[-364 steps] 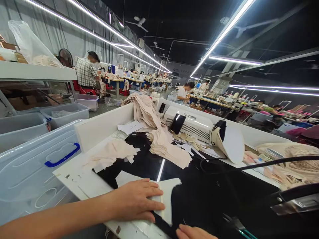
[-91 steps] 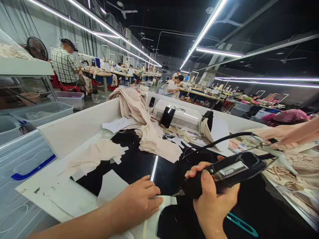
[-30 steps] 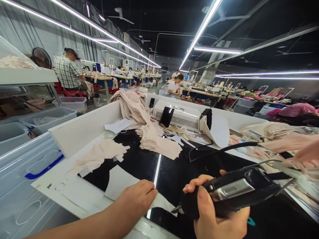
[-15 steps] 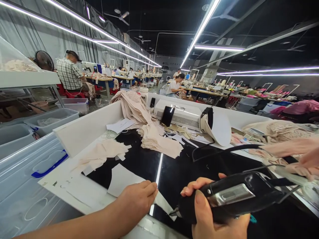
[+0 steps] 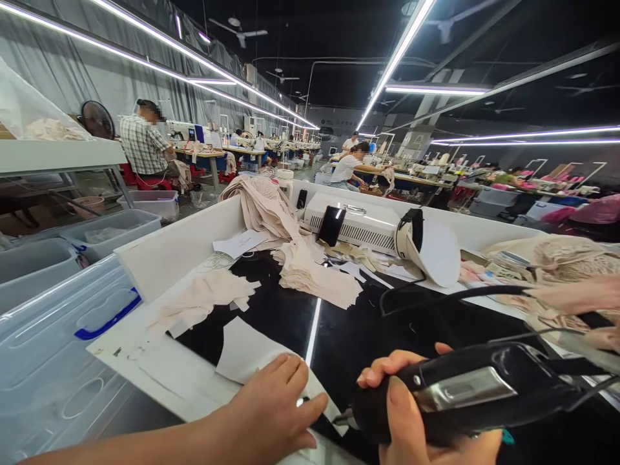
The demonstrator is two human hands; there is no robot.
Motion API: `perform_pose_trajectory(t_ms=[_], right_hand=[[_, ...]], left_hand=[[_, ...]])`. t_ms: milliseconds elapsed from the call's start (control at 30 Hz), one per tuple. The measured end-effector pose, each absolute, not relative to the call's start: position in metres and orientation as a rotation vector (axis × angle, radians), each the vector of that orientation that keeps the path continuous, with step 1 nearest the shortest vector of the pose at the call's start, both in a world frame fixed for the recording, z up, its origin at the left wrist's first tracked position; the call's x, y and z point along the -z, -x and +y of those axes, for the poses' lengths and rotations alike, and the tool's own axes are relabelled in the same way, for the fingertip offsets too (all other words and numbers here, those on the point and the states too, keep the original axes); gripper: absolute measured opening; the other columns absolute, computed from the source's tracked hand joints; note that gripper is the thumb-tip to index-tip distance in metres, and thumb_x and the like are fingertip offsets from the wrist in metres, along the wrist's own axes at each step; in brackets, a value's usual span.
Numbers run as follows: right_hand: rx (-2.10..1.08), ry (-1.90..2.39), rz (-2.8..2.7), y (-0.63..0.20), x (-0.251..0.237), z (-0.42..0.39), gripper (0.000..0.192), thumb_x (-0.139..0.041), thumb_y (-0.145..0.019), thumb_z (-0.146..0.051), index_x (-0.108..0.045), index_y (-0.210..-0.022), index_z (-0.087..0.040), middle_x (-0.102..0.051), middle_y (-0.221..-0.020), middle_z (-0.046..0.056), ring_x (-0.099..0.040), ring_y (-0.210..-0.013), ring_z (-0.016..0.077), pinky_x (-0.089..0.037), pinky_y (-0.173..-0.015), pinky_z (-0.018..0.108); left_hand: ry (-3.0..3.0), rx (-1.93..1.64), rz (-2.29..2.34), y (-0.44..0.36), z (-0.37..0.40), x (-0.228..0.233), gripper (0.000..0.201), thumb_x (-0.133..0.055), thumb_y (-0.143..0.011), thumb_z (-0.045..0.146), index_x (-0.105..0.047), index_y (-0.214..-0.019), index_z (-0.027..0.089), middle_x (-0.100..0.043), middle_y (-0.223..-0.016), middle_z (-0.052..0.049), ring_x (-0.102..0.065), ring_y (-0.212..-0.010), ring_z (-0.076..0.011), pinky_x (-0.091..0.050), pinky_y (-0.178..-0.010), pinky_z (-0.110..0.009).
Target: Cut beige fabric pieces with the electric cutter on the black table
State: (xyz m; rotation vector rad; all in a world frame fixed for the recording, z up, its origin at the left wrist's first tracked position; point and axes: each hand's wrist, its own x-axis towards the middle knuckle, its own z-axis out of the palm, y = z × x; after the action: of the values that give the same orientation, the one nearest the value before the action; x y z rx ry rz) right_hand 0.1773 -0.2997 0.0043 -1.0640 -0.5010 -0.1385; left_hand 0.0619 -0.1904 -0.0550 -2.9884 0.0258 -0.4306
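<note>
My right hand (image 5: 411, 413) is wrapped around a black corded hand tool (image 5: 484, 387) with a silver plate on its side and a narrow metal tip. That tip touches the lower right end of a white, paper-like piece (image 5: 247, 352) with a curved edge. My left hand (image 5: 278, 410) lies over the same piece, pressing it down with spread fingers; part of the piece is hidden beneath. Underneath is a glossy black work surface (image 5: 368, 349).
Stacked beige fabric pieces (image 5: 314, 274) lie ahead, with a loose beige pile (image 5: 208, 294) on the left. A white vented machine (image 5: 361, 223), a phone (image 5: 332, 224) and a white visor (image 5: 438, 252) stand at the back. The tool's cable (image 5: 455, 294) crosses the right side.
My left fingers have spread apart, with the thumb now away from the others. The tool has stayed at the white piece's end in my right hand. The view has shifted slightly.
</note>
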Motion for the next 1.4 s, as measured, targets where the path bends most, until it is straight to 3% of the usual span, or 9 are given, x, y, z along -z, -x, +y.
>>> perform_pose_trajectory(t_ms=[133, 400, 867, 1033, 1200, 1400], right_hand=[[0.142, 1.069, -0.479, -0.180, -0.004, -0.300, 0.054, -0.085, -0.079, -0.023, -0.061, -0.128, -0.025, -0.070, -0.078, -0.003, -0.067, -0.057, 0.0145, -0.059, -0.055, 0.030], [0.105, 1.023, -0.480, -0.200, -0.011, -0.285, 0.058, -0.085, -0.078, -0.024, -0.057, -0.129, -0.027, -0.069, -0.078, -0.005, -0.065, -0.059, 0.0148, -0.061, -0.058, 0.035], [0.025, 1.053, -0.597, -0.201, 0.000, -0.267, 0.050, -0.076, -0.089, -0.024, -0.053, -0.133, -0.028, -0.068, -0.080, -0.005, -0.065, -0.059, 0.0135, -0.059, -0.060, 0.032], [0.017, 1.009, -0.616, -0.202, 0.000, -0.259, 0.048, -0.076, -0.088, -0.023, -0.053, -0.130, -0.027, -0.067, -0.081, -0.005, -0.064, -0.059, 0.0138, -0.058, -0.057, 0.032], [-0.007, 1.041, -0.647, -0.202, 0.002, -0.256, 0.031, -0.074, -0.091, -0.024, -0.054, -0.116, -0.026, -0.067, -0.081, -0.005, -0.064, -0.060, 0.0137, -0.059, -0.059, 0.032], [-0.030, 0.990, -0.638, -0.203, -0.002, -0.251, 0.041, -0.074, -0.092, -0.023, -0.053, -0.127, -0.030, -0.067, -0.082, -0.006, -0.063, -0.062, 0.0129, -0.058, -0.060, 0.031]], left_hand=[[2.963, 0.479, -0.004, -0.059, -0.193, 0.064, 0.071, -0.077, -0.084, 0.069, -0.056, -0.134, 0.023, -0.067, -0.127, -0.019, -0.065, -0.118, -0.0338, -0.052, -0.102, -0.046], [2.927, 0.562, 0.021, -0.061, -0.192, 0.079, 0.066, -0.068, -0.092, 0.067, -0.053, -0.138, 0.021, -0.066, -0.128, -0.022, -0.064, -0.119, -0.0355, -0.052, -0.101, -0.046], [2.907, 0.740, 0.017, -0.058, -0.191, 0.083, 0.082, -0.087, -0.072, 0.067, -0.054, -0.134, 0.023, -0.068, -0.122, -0.019, -0.066, -0.113, -0.0342, -0.055, -0.098, -0.044], [2.918, 0.809, 0.037, -0.060, -0.187, 0.085, 0.074, -0.087, -0.075, 0.060, -0.056, -0.131, 0.023, -0.066, -0.121, -0.018, -0.063, -0.112, -0.0344, -0.056, -0.096, -0.044], [2.980, 0.730, 0.057, -0.059, -0.185, 0.084, 0.081, -0.090, -0.071, 0.063, -0.056, -0.133, 0.024, -0.065, -0.119, -0.017, -0.063, -0.109, -0.0342, -0.058, -0.093, -0.045], [2.998, 0.709, 0.070, -0.058, -0.184, 0.089, 0.080, -0.087, -0.076, 0.061, -0.053, -0.139, 0.025, -0.063, -0.122, -0.017, -0.061, -0.113, -0.0363, -0.059, -0.092, -0.047]])
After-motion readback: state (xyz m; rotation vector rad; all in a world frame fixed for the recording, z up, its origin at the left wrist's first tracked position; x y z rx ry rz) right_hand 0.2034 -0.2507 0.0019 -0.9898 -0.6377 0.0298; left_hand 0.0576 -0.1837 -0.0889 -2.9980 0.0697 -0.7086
